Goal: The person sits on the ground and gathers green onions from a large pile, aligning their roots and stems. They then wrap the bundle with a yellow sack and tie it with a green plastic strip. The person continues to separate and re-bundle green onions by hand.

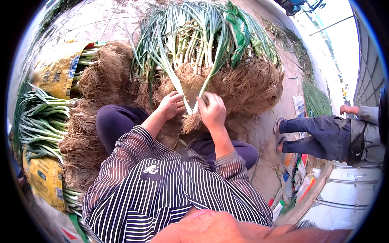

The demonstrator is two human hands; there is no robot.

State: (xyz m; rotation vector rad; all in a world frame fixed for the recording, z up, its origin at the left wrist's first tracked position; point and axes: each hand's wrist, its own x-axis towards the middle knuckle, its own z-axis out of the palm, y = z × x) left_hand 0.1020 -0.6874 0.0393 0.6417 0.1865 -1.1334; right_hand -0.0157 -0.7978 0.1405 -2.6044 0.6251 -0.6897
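Observation:
Two green onion plants (187, 104) spread in a V from one clump of brown roots (192, 121) between my hands. My left hand (172, 105) is beside the left stalk, palm turned inward with curled fingers; whether it grips the stalk is unclear. My right hand (212, 109) has thumb and fingers pinched at the right stalk, just above the roots. Beyond my hands stands a large heap of green onions (194, 39), leaves away from me, with a thick mass of roots (252, 85) facing me. A green plastic bag (238, 33) lies over the heap.
At the left, bundles of green onions (45, 121) lie with yellow printed sacks (57, 68), roots towards me. A person (322, 136) stands at the right. Near them are loose green leaves (316, 97), scattered colored packaging (299, 179) and a silvery paneled object (343, 194).

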